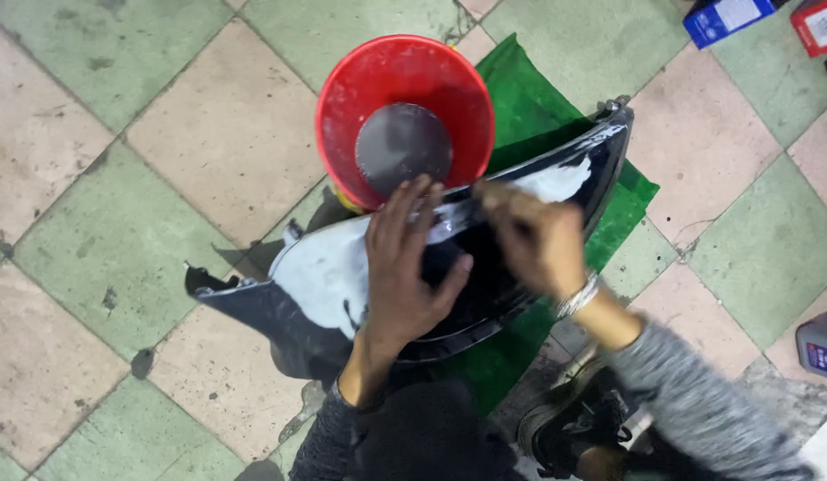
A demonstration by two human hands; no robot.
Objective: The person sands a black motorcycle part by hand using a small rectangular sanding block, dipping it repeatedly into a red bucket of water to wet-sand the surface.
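Blurred by motion on the right hand point(531, 239), so not possible to tell whether the fingers are pinched on something small or only pressed against the panel; cannot tell its grip. Hidden under both forearms: the lower middle of the dark curved body panel point(485, 294), and cut off by the bottom edge the knees and most of one black shoe point(578, 419). Resting flat with fingers spread apart on the panel's upper rim, the left hand point(405, 267), clamped on nothing. Lying across the middle of the view, on a green cloth point(529, 98) spread over the checkered tile floor point(120, 223), the panel itself, with two pale patches point(320, 272) of white paste, one at the left part and one near the right end. Standing just behind the panel and touching its rim, one red bucket point(405, 116) with grey liquid inside, partly blocking the cloth. Seen only in part at the top right corner, one blue box point(729, 18) and one red box point(818, 22); at the right edge, one grey bottle point(821, 347), also cut off. On the right wrist, one silver bracelet point(576, 297).
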